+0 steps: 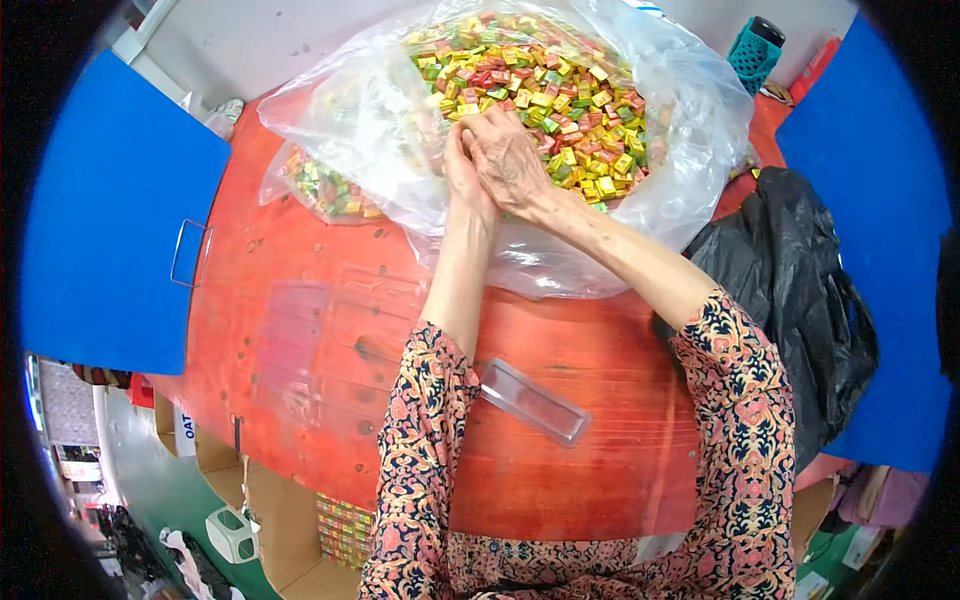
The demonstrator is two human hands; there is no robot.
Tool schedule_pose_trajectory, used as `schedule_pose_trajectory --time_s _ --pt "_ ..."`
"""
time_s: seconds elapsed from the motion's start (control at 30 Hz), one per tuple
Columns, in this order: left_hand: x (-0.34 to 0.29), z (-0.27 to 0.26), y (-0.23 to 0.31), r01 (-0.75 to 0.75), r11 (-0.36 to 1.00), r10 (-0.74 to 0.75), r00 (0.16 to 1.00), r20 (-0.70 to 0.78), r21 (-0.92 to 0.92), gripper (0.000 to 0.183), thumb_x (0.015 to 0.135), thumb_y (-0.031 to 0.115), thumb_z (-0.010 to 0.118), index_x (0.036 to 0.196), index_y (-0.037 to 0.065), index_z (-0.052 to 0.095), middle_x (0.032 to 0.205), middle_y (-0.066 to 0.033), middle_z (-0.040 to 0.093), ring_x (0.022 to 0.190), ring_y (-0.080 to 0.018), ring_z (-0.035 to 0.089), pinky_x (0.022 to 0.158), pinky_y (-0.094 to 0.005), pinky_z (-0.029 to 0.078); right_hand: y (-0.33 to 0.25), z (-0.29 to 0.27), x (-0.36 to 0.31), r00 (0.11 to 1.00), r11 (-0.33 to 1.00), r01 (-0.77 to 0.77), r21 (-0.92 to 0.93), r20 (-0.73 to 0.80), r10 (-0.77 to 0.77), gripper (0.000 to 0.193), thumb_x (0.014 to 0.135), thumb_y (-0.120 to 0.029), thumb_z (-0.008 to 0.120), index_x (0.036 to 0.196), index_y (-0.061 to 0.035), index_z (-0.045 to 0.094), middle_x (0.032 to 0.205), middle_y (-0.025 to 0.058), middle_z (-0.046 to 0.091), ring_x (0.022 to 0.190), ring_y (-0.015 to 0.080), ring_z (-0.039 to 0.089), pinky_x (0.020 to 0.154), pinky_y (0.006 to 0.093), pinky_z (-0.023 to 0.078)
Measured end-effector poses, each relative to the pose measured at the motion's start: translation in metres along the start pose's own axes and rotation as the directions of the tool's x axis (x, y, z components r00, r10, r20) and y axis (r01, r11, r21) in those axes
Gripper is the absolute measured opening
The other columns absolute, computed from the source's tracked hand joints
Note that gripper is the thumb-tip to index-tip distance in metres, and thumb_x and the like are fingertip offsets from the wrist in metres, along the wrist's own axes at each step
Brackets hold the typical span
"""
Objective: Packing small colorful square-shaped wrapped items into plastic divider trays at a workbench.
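A large clear plastic bag (350,120) lies wide at the far side of the red table, heaped with small wrapped candies (590,125) in yellow, red, pink and green. My left hand (464,165) and my right hand (512,165) meet over the left part of the heap, pressed together at the bag's near opening. The right hand's fingers bend down at the candies and partly cover the left hand's curled fingers. What lies inside the fingers is hidden. A clear, narrow plastic tray (535,402) rests on the table near my left sleeve.
Flat clear plastic trays (330,350) lie on the red table (590,350) to the left. A black plastic bag (780,300) sits at the right. Blue panels (120,220) flank the table. A cardboard box (290,520) with packed candies stands below left. A bottle in a teal knitted cover (755,55) stands back right.
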State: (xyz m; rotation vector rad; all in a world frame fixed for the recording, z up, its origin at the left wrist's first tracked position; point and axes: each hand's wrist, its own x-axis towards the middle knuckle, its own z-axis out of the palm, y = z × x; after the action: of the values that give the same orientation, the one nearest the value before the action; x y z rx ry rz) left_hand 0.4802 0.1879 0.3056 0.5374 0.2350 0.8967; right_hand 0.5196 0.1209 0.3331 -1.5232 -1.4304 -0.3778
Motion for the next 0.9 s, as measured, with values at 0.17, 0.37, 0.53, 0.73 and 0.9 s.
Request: schedule_pose_trajectory --time_s 0.17,0.37,0.53,0.73,0.9 --pt "-0.005 0.011 -0.001 0.087 0.994 -0.094 0.989 -0.113 -0.072 0.034 0.086 0.041 0.042 0.102 0.013 0.056 0.098 -0.0044 0.059 0.091 -0.0205 0.056 0.075 -0.0345 0.048 0.006 -0.025 0.014 0.994 0.996 0.001 0.089 -0.112 0.009 0.026 0.086 -0.015 0.048 0.104 0.0014 0.057 0.086 0.0169 0.062 0.076 0.0272 0.06 0.069 0.0351 0.047" --pt "-0.018 -0.004 0.021 0.221 0.962 -0.226 0.974 -0.017 -0.158 0.043 0.083 0.041 0.045 0.111 0.009 0.052 0.101 -0.0134 0.057 0.088 -0.0345 0.056 0.051 -0.0266 0.048 0.076 -0.058 0.021 0.806 0.815 -0.567 0.12 -0.122 0.579 0.027 0.084 -0.016 0.045 0.098 -0.0041 0.064 0.085 0.0062 0.067 0.062 0.0095 0.057 0.055 0.0255 0.046" --pt "-0.033 -0.012 0.029 0.268 0.944 -0.26 0.963 0.063 -0.191 0.044 0.083 0.04 0.046 0.111 0.006 0.052 0.102 -0.0152 0.056 0.089 -0.0341 0.054 0.051 -0.0267 0.048 0.121 -0.048 -0.005 0.714 0.699 -0.689 0.193 0.012 0.7 0.025 0.077 -0.011 0.047 0.091 -0.0031 0.065 0.078 0.0098 0.066 0.069 0.0162 0.06 0.06 0.0289 0.048" --pt "-0.084 -0.01 0.054 0.34 0.925 -0.335 0.94 0.056 -0.172 0.044 0.085 0.044 0.044 0.105 0.007 0.055 0.097 -0.013 0.059 0.086 -0.0343 0.056 0.048 -0.0237 0.045 0.085 -0.045 -0.003 0.855 0.856 -0.517 0.018 0.05 0.516 0.023 0.073 -0.015 0.052 0.085 -0.0014 0.066 0.073 0.0141 0.064 0.074 0.0253 0.063 0.069 0.0342 0.047" --pt "-0.121 -0.02 0.055 0.344 0.935 -0.347 0.938 -0.026 -0.083 0.043 0.085 0.045 0.043 0.102 0.008 0.056 0.094 -0.0144 0.06 0.075 -0.0328 0.06 0.044 -0.0249 0.043 0.059 -0.031 -0.012 0.936 0.952 -0.298 0.063 0.218 0.278 0.024 0.079 -0.019 0.053 0.085 0.0017 0.063 0.068 0.0115 0.062 0.061 0.0167 0.059 0.058 0.0302 0.045"
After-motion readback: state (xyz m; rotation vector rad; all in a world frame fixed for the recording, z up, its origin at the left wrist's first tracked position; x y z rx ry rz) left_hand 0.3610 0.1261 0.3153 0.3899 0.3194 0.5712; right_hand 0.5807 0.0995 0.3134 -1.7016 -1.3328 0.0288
